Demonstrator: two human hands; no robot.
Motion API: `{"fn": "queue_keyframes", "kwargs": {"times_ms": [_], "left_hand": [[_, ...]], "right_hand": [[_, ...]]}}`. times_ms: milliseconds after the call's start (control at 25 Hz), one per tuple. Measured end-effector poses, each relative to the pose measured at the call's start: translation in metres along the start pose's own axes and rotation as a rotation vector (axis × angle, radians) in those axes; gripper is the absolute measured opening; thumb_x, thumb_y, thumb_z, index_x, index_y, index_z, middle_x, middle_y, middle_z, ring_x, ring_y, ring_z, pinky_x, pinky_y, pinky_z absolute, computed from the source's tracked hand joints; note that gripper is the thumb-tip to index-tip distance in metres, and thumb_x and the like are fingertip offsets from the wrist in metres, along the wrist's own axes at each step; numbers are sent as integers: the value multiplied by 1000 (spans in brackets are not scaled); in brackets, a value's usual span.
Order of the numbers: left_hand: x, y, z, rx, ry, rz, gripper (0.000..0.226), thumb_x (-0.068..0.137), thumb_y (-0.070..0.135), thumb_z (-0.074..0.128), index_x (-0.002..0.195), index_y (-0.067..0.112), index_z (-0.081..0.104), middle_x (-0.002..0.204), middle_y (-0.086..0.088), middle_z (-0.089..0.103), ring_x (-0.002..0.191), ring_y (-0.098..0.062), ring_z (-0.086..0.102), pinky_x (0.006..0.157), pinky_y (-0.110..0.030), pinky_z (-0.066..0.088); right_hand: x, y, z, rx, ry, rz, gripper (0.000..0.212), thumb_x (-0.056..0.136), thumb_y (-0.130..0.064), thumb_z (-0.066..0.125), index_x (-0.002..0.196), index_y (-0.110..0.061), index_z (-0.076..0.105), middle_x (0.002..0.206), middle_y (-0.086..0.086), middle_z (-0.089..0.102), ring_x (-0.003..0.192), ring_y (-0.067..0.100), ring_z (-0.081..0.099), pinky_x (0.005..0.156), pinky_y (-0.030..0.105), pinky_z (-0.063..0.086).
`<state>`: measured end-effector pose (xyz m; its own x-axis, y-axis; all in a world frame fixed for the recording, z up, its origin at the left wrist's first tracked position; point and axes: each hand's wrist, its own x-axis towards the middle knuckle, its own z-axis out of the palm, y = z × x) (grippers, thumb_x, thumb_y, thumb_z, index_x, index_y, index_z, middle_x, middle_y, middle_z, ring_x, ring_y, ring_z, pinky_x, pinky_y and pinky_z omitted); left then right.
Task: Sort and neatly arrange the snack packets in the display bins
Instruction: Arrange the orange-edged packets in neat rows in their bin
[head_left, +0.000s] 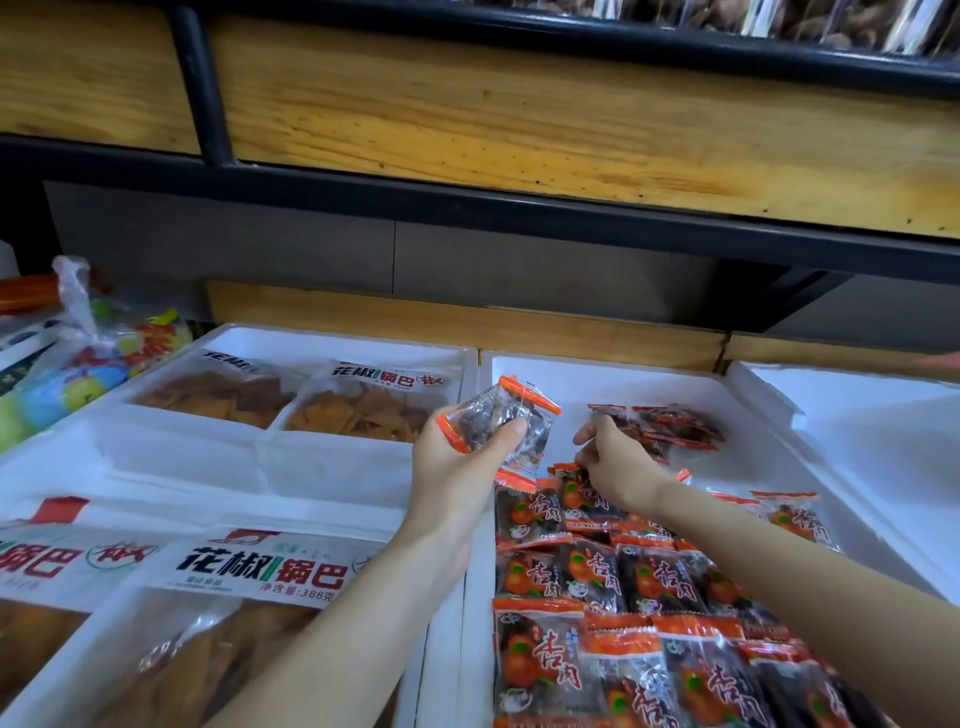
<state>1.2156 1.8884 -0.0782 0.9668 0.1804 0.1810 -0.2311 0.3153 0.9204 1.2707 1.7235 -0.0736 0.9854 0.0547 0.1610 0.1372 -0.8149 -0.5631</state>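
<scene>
My left hand (457, 467) holds a small stack of clear snack packets with orange ends (506, 421) above the divide between two white foam bins. My right hand (610, 462) reaches into the middle bin (571, 374) and pinches the top edge of an orange-and-dark packet (582, 493) in the rows laid there. Several more of these packets (597, 582) fill the bin's near half. A small loose pile of them (670, 423) lies at the bin's far end, just beyond my right fingers.
The left foam bin (332, 338) holds large bags of brown crisps (363, 400), with more such bags (234, 597) nearer me. Another white bin (857, 415) stands at the right. A bag of colourful sweets (88, 364) lies far left. A wooden shelf board (519, 114) overhangs behind.
</scene>
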Motion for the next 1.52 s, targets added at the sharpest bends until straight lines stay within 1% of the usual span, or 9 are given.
{"fn": "queue_keyframes", "kwargs": {"times_ms": [200, 400, 680, 840, 1000, 1120, 1320, 1440, 1520], "left_hand": [[-1, 2, -3, 23, 2, 22, 32, 79, 14, 77, 105, 20, 60, 99, -3, 72, 94, -19, 69, 82, -38, 56], [-1, 8, -8, 2, 26, 49, 30, 80, 13, 76, 104, 21, 60, 100, -3, 72, 92, -18, 70, 81, -38, 57], [-6, 6, -7, 12, -7, 41, 29, 80, 14, 76, 104, 20, 60, 100, -3, 72, 94, -18, 69, 73, -26, 51], [-6, 8, -8, -14, 5, 5, 35, 79, 15, 76, 110, 19, 59, 101, -3, 72, 93, -18, 70, 78, -32, 56], [-5, 9, -8, -54, -8, -33, 38, 77, 13, 77, 111, 17, 60, 101, -5, 73, 94, -21, 70, 83, -38, 57], [-5, 7, -10, 53, -2, 65, 40, 74, 6, 80, 107, 15, 59, 100, -8, 71, 93, -24, 69, 82, -40, 57], [-19, 11, -6, 467, -95, 404, 35, 79, 9, 75, 90, 30, 50, 85, 15, 62, 79, -3, 62, 67, -14, 50], [-23, 13, -6, 440, -194, 426, 5, 96, 22, 52, 95, 27, 51, 85, 16, 61, 80, 1, 61, 67, -11, 48], [-21, 13, -6, 419, -203, 410, 9, 99, 23, 47, 94, 20, 54, 83, 11, 62, 78, 1, 59, 68, -10, 46]], "right_hand": [[-16, -11, -5, -171, 20, -275, 34, 98, -29, 44, 128, -13, 47, 130, 4, 52, 119, 15, 47, 96, 20, 35], [-36, -21, -5, -440, -306, -388, 73, 82, -56, 57, 143, -23, 34, 147, -5, 36, 134, 12, 31, 107, 23, 25], [-32, -21, 3, -385, -267, -367, 79, 82, -55, 58, 144, -17, 28, 146, 1, 35, 132, 15, 32, 106, 26, 28], [-33, -28, -7, -46, -132, -315, 70, 83, -39, 64, 140, -16, 31, 141, -2, 41, 128, 7, 38, 99, 16, 32], [-45, -41, -25, 366, -146, -236, 62, 82, -15, 69, 136, -20, 37, 123, -6, 54, 104, 8, 61, 86, 23, 53], [-61, -54, -23, 659, -139, -147, 46, 86, -18, 64, 128, -20, 46, 118, 0, 58, 95, 11, 67, 77, 22, 56], [-68, -75, -18, 826, -206, 67, 46, 95, -40, 46, 111, 0, 61, 108, 12, 68, 96, 23, 68, 86, 30, 55], [-70, -78, -27, 955, -207, 93, 38, 97, -28, 47, 105, 6, 61, 99, 16, 68, 97, 27, 68, 82, 32, 57], [-70, -76, -30, 984, -144, 61, 23, 97, -13, 46, 104, 6, 54, 105, 19, 63, 99, 26, 65, 87, 36, 55]]}}
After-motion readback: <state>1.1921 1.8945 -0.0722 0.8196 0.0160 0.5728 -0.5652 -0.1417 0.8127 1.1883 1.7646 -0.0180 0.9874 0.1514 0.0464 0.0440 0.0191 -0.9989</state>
